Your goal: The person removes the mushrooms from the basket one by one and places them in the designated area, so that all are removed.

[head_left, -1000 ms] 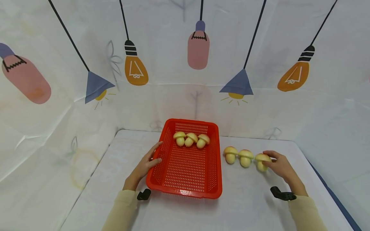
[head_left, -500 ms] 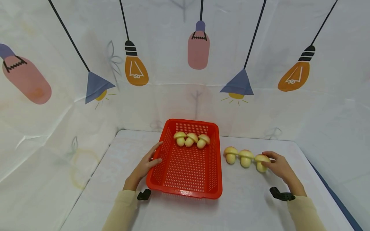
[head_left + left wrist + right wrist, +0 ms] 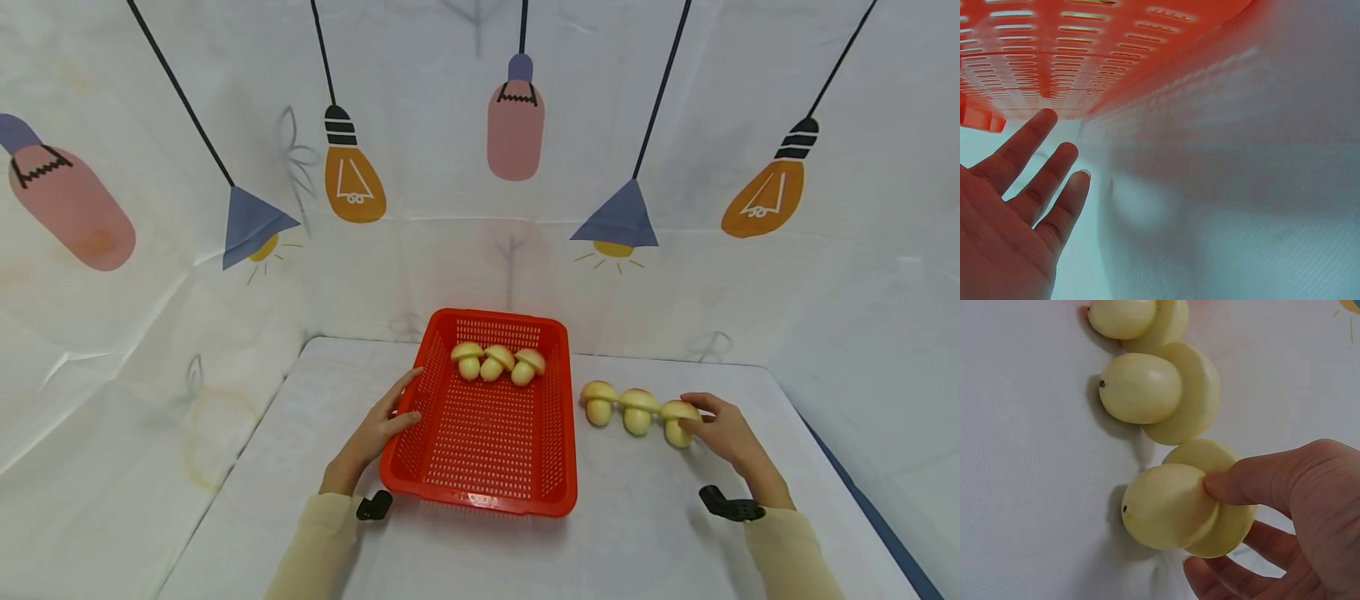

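Observation:
My left hand (image 3: 372, 431) holds the left rim of a red plastic basket (image 3: 480, 500), thumb over the edge. In the left wrist view, three spread fingers (image 3: 1054, 181) reach out below the slotted basket wall (image 3: 1041, 69). Inside the basket, three yellow toy mushrooms (image 3: 495, 363) sit in a row at the far end. To its right, my right hand (image 3: 726, 432) pinches the rightmost of three more toy mushrooms (image 3: 678, 422) by its cap, thumb near the stem. The middle toy mushroom (image 3: 1141, 387) stands beside it, caps close together; the leftmost toy mushroom (image 3: 598, 403) is nearest the basket.
The white table (image 3: 630, 533) runs back to a white cloth wall (image 3: 450, 267) printed with hanging lamps. Each wrist carries a black camera mount, such as the right one (image 3: 731, 505).
My right hand has shifted slightly left with the rightmost toy mushroom, bringing it up against the middle one. In the last half second, little moves. The left hand and basket stay put.

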`<state>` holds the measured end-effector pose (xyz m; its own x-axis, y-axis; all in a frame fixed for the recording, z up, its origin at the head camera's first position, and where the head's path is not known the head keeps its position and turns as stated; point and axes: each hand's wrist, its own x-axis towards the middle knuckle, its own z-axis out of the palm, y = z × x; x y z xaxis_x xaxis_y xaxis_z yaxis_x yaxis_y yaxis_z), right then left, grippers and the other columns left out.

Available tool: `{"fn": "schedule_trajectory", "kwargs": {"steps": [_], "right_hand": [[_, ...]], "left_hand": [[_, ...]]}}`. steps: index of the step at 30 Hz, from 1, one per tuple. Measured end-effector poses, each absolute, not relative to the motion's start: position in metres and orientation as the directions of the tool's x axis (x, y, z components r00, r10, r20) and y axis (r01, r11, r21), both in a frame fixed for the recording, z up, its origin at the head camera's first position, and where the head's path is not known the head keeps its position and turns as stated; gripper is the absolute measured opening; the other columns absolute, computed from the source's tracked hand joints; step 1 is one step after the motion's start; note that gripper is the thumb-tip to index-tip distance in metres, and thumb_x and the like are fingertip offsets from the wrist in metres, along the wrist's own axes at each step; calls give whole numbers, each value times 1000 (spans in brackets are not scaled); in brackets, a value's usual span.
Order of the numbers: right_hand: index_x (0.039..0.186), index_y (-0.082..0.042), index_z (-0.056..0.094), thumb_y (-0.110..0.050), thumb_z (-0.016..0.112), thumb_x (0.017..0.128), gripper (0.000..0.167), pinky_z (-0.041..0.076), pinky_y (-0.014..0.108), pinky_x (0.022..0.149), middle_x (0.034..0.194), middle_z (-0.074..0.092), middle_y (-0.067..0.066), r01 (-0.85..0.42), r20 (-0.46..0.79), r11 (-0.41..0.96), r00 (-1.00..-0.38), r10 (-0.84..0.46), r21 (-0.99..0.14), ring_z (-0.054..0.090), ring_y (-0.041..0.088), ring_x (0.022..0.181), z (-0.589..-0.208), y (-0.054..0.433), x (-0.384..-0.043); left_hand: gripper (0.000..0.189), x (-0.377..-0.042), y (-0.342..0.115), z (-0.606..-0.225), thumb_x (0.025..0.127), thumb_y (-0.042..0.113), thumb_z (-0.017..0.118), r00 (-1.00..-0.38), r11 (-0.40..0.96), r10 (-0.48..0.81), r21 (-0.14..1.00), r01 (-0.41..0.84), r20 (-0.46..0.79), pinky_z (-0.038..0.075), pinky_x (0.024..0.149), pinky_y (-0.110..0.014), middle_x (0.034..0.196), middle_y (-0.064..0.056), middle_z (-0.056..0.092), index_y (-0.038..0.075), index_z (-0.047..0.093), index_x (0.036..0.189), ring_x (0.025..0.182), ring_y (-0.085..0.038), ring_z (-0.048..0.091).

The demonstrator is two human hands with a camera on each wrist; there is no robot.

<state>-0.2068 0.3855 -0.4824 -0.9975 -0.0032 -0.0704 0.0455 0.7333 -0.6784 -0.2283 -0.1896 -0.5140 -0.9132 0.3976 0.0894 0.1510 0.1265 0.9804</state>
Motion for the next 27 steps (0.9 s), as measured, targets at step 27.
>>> {"fn": "schedule_trajectory", "kwargs": {"steps": [27], "right_hand": [[149, 11, 39, -20, 69, 98, 67, 46, 67, 103, 150, 38, 43, 47, -94, 743, -995, -22, -668, 41, 64, 133, -476, 387, -207]], "left_hand": [[71, -230, -190, -516, 102, 16, 56, -918, 153, 388, 977, 149, 80, 61, 81, -39, 141, -33, 48, 28, 25, 164, 109, -37, 65]]}}
